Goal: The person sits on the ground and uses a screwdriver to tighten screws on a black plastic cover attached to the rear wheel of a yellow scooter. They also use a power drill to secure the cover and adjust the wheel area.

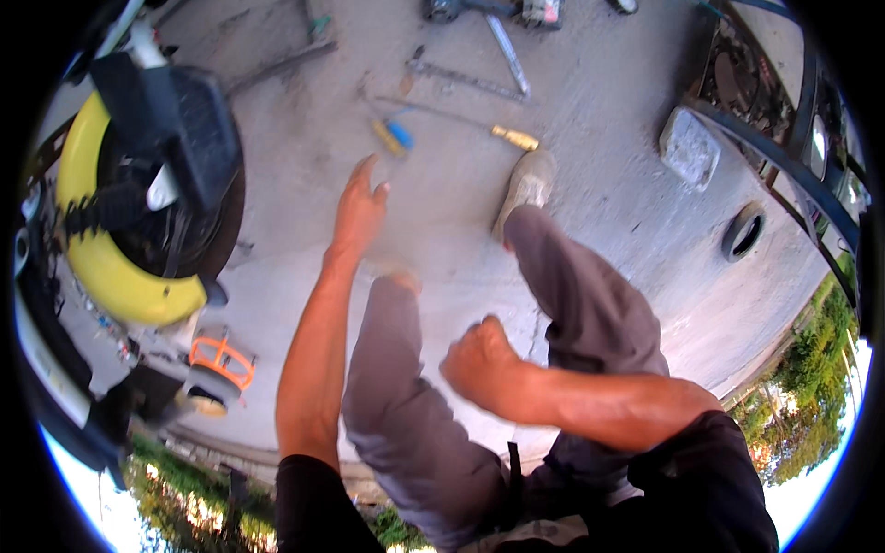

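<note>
My left hand (pixel 358 217) reaches forward over the concrete floor, fingers stretched out and holding nothing. Just beyond its fingertips lie two blurred tool handles, a yellow one (pixel 387 138) and a blue one (pixel 400 134). A long, thin-shafted tool with a yellow handle (pixel 514 137), like a screwdriver, rests on the floor in front of my right shoe (pixel 530 182). My right hand (pixel 484 364) is closed in a fist between my knees. Whatever it may hold is hidden by the fingers.
At the left stands a motorcycle with a yellow fender (pixel 83 184), an orange spoked frame (pixel 221 362) behind it. Metal bars (pixel 470 78) and a power tool (pixel 539 11) lie ahead. To the right are a pale block (pixel 690 147), a small tyre (pixel 743 230) and a dark metal frame (pixel 784 157).
</note>
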Motion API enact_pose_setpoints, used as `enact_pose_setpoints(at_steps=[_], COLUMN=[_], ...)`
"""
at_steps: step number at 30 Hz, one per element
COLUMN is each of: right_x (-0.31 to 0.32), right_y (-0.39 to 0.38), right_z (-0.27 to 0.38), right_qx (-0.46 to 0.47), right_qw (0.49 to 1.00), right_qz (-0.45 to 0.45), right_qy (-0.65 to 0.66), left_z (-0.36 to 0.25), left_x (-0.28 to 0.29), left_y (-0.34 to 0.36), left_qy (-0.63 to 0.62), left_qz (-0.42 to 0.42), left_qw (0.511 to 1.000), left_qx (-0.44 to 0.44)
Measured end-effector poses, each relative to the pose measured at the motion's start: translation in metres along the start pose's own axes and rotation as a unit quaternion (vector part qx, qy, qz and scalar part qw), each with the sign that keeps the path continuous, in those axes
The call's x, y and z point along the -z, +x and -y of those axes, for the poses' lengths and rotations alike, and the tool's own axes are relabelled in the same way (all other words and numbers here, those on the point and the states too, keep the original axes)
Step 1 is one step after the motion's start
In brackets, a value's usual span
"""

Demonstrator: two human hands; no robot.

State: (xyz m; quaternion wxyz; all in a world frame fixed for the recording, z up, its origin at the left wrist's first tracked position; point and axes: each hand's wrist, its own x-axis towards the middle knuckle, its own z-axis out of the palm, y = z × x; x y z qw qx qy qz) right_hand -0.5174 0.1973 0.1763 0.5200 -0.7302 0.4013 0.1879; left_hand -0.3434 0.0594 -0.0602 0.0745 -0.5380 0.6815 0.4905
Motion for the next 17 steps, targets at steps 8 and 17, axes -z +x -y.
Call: enact_pose_setpoints(at_steps=[8, 17], right_x=[-0.103, 0.004], right_y=[-0.006, -0.216], right_z=[0.007, 0.007], right_qx=[-0.045, -0.093], right_qw=[0.995, 0.835], right_qz=[-0.004, -0.485], right_qy=[0.084, 0.241], left_z=[-0.101, -0.109], left_x=[0.071, 0.083], left_y=[-0.254, -0.602], left_qy=[-0.144, -0.232], left_qz=[-0.094, -0.132], left_qw=[0.978, 0.879], left_qx=[0.119, 0.396])
